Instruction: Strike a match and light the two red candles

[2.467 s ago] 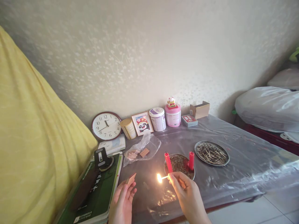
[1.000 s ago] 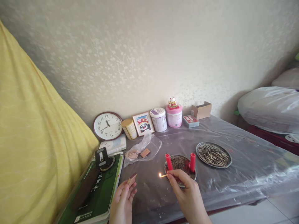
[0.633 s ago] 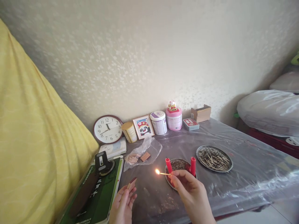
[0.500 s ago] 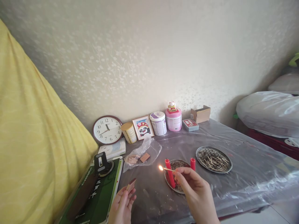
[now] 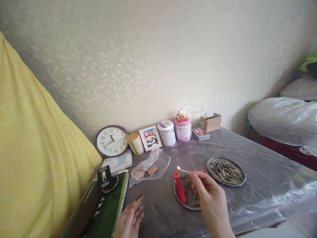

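Between the thumb and fingers of my right hand (image 5: 210, 198) is a burning match (image 5: 184, 170), its small flame just above the wick of a red candle (image 5: 180, 188). That candle leans a little on a round metal plate (image 5: 193, 208) with a dark, stained surface. A second red candle (image 5: 204, 171) is mostly hidden behind my right hand; only its top shows. Down at the front left, my left hand (image 5: 129, 219) grips a small matchbox (image 5: 137, 200), tilted upward. I cannot tell whether the wick is alight.
Right of the candles lies a plate of used matches (image 5: 226, 181). A plastic bag (image 5: 148, 163) with matchboxes is behind my left hand. Along the wall stand a clock (image 5: 112, 141), a panda picture (image 5: 151, 138), tins and a cardboard box (image 5: 211, 122). Green books (image 5: 109, 205) lie left.
The match has moved up and slightly right, from beside the leaning candle to above its wick. Its flame looks smaller. My right hand now covers most of the second candle.
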Demonstrator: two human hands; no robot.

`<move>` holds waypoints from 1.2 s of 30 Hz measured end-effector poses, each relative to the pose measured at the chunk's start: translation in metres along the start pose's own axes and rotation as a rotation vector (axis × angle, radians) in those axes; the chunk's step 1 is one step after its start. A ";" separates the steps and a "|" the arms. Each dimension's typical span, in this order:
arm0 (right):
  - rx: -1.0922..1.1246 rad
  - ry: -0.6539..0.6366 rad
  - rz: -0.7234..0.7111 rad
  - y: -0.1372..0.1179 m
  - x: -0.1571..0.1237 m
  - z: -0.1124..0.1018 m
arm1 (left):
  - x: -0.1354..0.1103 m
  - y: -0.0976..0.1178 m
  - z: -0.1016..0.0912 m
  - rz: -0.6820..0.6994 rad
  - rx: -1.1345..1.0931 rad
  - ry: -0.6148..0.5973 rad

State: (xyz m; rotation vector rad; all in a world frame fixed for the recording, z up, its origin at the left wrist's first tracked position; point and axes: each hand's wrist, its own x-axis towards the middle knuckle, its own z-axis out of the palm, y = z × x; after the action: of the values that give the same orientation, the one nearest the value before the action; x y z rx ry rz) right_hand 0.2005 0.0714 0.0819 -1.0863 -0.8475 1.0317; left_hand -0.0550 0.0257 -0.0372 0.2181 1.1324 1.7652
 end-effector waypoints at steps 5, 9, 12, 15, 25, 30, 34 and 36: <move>0.012 0.015 0.033 0.000 -0.003 0.006 | 0.002 0.001 -0.001 -0.009 0.019 0.009; 0.029 -0.010 0.057 0.000 -0.005 0.009 | 0.001 0.003 0.000 -0.004 0.026 0.012; 0.035 -0.024 0.057 0.000 -0.006 0.009 | -0.001 0.004 0.001 0.002 0.017 0.004; 0.027 -0.030 0.050 -0.001 -0.007 0.008 | -0.002 0.004 0.001 0.009 0.014 0.005; 0.006 -0.045 0.051 -0.001 -0.005 0.008 | -0.004 0.004 0.002 0.002 -0.002 -0.004; 0.001 -0.051 0.056 -0.003 -0.007 0.008 | -0.005 0.004 0.005 0.017 0.014 -0.003; -0.004 -0.047 0.055 -0.003 -0.006 0.007 | -0.007 0.004 0.005 0.024 0.036 -0.008; -0.011 -0.051 0.052 -0.002 -0.005 0.007 | -0.007 0.004 0.004 0.025 0.032 -0.004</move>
State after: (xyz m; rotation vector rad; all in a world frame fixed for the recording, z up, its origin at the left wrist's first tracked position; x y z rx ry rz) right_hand 0.1928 0.0685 0.0856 -1.1004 -0.8705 1.1032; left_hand -0.0511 0.0222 -0.0295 0.2562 1.1603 1.7690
